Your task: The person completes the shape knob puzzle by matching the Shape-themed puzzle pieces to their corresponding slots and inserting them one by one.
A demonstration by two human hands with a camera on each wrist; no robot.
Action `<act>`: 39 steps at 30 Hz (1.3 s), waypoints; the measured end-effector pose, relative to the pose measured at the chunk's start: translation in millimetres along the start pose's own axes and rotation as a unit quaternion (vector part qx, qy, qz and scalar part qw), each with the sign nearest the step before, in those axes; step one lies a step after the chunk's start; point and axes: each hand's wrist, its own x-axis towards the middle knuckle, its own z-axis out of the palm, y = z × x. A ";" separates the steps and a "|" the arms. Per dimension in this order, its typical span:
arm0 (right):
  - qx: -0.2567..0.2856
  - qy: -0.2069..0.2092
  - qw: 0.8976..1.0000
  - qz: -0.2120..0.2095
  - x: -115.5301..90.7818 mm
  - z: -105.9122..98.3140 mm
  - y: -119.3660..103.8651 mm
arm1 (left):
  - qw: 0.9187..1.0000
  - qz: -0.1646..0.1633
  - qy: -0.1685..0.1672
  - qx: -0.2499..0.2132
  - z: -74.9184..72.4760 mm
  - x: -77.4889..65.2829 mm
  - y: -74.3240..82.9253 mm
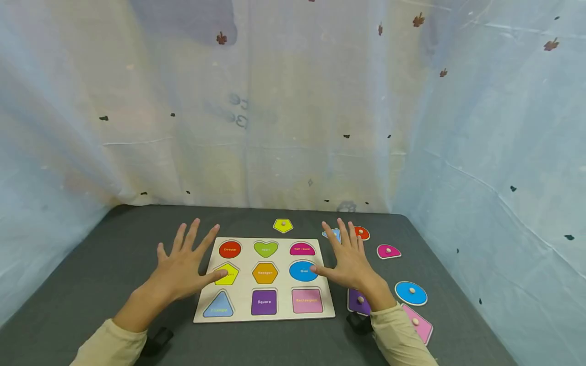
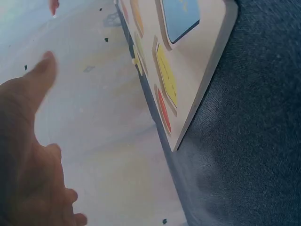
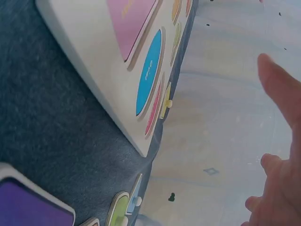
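A pale wooden shape-puzzle board (image 1: 284, 310) lies flat with labelled coloured shapes, among them a purple square (image 1: 263, 308) and an orange hexagon (image 1: 265, 273). My left hand (image 1: 180, 269) is held over its left edge, fingers spread, the thumb overlapping the yellow pentagon shape in the head view. Over the right edge my right hand (image 1: 351, 267) is spread likewise, its thumb near the blue oval shape (image 1: 302, 271). Neither hand holds anything. In both wrist views the hands appear raised above the board.
Knobbed pieces lie around the board: a yellow pentagon (image 1: 280, 228), blue triangle (image 1: 337, 238), red circle (image 1: 364, 236), magenta half-round (image 1: 392, 252), blue oval (image 1: 405, 295), pink rectangle (image 1: 425, 331), purple square (image 1: 354, 305) and green heart (image 3: 115, 207). A pale curtain (image 1: 293, 168) surrounds the dark grey table (image 1: 128, 254).
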 end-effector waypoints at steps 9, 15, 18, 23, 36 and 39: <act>0.006 -0.043 0.999 -0.002 4.1 0.0 11.1 | 0.998 0.032 -0.043 -0.019 -0.7 0.9 -21.3; 0.031 -0.049 0.998 -0.010 7.1 -1.5 20.6 | 0.995 0.050 -0.075 -0.035 -0.6 1.3 -33.4; 0.037 -0.056 0.998 -0.015 10.1 -2.7 25.9 | 0.992 0.051 -0.103 -0.049 0.4 1.3 -36.5; 0.048 -0.065 0.997 -0.012 18.9 -7.4 37.0 | 0.986 0.037 -0.148 -0.062 3.2 1.3 -40.0; 0.076 -0.084 0.994 0.010 36.7 -11.2 77.6 | 0.970 0.012 -0.221 -0.102 8.2 4.8 -43.0; 0.079 -0.082 0.993 0.020 38.4 -13.9 84.6 | 0.969 0.016 -0.225 -0.101 9.0 6.7 -44.0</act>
